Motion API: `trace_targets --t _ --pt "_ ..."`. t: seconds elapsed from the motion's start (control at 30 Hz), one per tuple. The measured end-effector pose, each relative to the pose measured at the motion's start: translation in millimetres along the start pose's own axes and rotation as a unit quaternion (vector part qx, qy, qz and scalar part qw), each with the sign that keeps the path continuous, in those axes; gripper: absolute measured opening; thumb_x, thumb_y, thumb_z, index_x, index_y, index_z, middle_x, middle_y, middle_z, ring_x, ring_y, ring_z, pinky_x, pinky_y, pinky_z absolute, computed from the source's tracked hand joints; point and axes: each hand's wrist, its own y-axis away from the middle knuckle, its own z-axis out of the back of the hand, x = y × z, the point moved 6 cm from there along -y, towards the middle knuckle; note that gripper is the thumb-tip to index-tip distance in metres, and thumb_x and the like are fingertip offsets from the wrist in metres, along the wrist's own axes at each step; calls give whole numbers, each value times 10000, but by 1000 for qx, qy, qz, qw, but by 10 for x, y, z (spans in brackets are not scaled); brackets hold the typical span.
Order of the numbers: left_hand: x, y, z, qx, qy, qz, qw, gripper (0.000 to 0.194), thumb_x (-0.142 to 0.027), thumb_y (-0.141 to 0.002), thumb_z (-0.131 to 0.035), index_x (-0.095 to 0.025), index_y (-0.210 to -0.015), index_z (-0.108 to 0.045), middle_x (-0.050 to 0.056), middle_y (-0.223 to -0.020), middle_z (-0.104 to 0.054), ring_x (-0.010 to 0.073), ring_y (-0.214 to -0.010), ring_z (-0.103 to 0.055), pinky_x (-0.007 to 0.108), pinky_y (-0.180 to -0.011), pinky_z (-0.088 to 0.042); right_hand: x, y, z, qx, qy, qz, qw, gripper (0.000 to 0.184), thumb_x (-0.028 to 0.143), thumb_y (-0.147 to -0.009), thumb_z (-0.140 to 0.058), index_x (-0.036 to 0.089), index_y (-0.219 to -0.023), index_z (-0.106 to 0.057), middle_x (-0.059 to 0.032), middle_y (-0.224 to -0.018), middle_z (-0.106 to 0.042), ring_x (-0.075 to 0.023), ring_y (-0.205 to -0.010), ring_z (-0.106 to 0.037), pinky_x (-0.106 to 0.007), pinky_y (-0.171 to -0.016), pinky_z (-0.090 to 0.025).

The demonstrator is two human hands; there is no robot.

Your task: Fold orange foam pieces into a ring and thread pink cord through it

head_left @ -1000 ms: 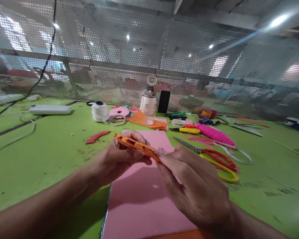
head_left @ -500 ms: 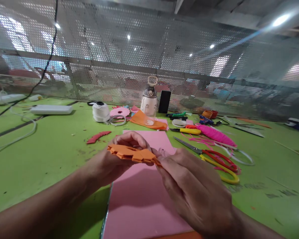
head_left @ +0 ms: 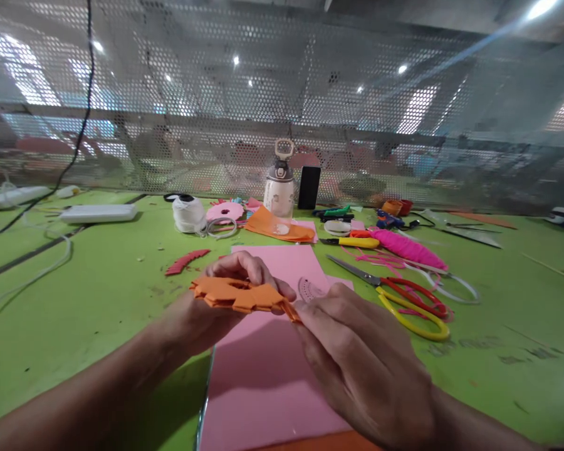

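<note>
My left hand [head_left: 207, 313] is closed around a notched orange foam cutout [head_left: 235, 294], held flat above a pink sheet [head_left: 267, 369]. Fingers of my right hand [head_left: 357, 357] pinch the cutout's right end. Both hands hover over the near half of the pink sheet. A small printed paper piece [head_left: 311, 289] lies on the sheet just beyond my right hand. Scissors with red and yellow handles [head_left: 399, 297] lie to the right of my right hand.
On the green table [head_left: 75, 300] lie a red foam strip [head_left: 187, 260], a white thread spool [head_left: 188, 212], a bottle [head_left: 279, 188], a black box [head_left: 309, 187], orange foam [head_left: 275, 227], pink yarn [head_left: 407, 248], a yellow knife [head_left: 350, 242]. A perforated mesh screen [head_left: 216, 113] closes the far side.
The orange cutout has turned from tilted to nearly flat and shifted slightly left and down. Both hands kept their grip on it. The camera tilted a little.
</note>
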Motion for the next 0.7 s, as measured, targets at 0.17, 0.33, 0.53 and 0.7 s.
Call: trace_targets --t 0.17,0.33,0.53,0.7 --pt "-13 -11 -12 -7 14 11 1000 147 -289 -821 -660 -144 -802 -673 60 -859 -650 241 -908 -657 378 -824 -529 -12 -11 4 -4 -11 -5 1000 265 39 -837 -559 82 -1098 -567 -112 -828 -708 -210 -800 -649 -374 -733 -548" --pt "46 4 24 -19 7 52 998 87 -158 -781 -691 -153 -867 -689 71 -915 -701 172 -792 -671 266 -714 -538 -43 -27 1 -8 -24 -21 999 269 46 -846 -551 106 -1107 -564 -94 -819 -705 -200 -767 -651 -355 -697 -549" --pt "90 2 78 -48 20 65 997 94 -150 -738 -722 -145 -821 -678 76 -884 -717 189 -814 -672 285 -736 -539 -34 -20 3 -26 -55 -45 997 270 42 -844 -576 111 -1106 -565 -80 -840 -701 -181 -783 -644 -350 -744 -549" --pt "194 -5 63 -75 46 104 991 123 -122 -677 -739 -129 -782 -677 76 -830 -711 184 -794 -666 260 -711 -527 -30 -32 -11 -27 -91 -54 994 260 56 -847 -591 99 -1104 -577 -70 -820 -677 -168 -770 -626 -342 -753 -544"
